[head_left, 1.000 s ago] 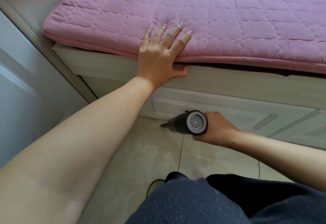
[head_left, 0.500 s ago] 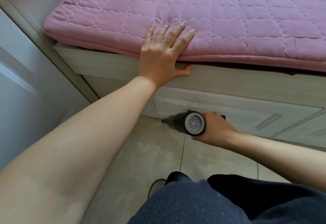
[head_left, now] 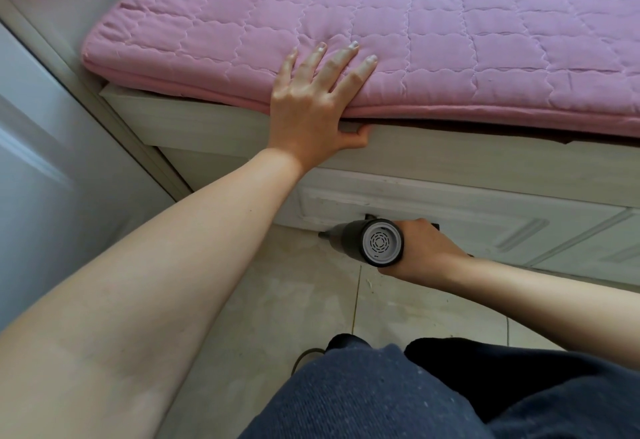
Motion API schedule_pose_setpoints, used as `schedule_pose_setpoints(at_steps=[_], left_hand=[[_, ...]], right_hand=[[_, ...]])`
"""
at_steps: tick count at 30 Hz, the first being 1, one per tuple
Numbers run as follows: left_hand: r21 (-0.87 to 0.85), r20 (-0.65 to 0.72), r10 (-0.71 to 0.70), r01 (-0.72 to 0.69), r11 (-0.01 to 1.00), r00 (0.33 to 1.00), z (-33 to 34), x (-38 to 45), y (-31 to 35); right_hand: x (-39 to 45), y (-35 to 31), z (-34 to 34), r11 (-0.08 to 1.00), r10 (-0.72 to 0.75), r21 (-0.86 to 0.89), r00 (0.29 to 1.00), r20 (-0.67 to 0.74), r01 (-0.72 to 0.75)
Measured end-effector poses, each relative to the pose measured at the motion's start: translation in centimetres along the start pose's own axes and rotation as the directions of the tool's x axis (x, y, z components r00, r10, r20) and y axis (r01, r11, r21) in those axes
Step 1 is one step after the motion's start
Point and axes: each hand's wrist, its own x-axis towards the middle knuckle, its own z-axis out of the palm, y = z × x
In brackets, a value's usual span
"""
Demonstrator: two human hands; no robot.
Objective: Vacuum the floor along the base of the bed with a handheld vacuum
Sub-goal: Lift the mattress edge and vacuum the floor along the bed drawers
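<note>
The right hand [head_left: 424,251] grips the little vacuum [head_left: 367,242] down low, its tip on the floor [head_left: 311,300] just beside the bottom of the bed [head_left: 450,203]. The left hand [head_left: 311,99] lies flat with straight fingers on the pink pad [head_left: 485,40]. It's best to keep the tip low and slide it slowly along the edge.

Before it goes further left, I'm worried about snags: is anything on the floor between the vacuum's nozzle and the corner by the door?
Nothing visible. The vacuum, held by the right hand, points left along the bed base; the floor ahead shows only bare tile up to the corner.
</note>
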Motion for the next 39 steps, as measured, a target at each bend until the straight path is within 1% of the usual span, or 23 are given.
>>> schedule_pose_setpoints(at_steps=[17,23,39], left_hand=[[-0.007,0.015,-0.002,0.002,1.000,1.000,0.0,-0.1,0.0],[-0.015,0.008,0.000,0.000,1.000,1.000,-0.1,-0.1,-0.1],[-0.020,0.033,-0.006,0.007,1.000,0.999,-0.3,-0.1,0.0]], right_hand=[[-1.0,1.6,-1.6,0.994,0.104,0.043,0.995,-0.011,-0.103],[-1.1,1.5,-1.9,0.994,0.101,0.039,0.995,0.006,-0.102],[-2.2,1.7,-2.2,0.994,0.107,0.038,0.994,0.001,-0.107]])
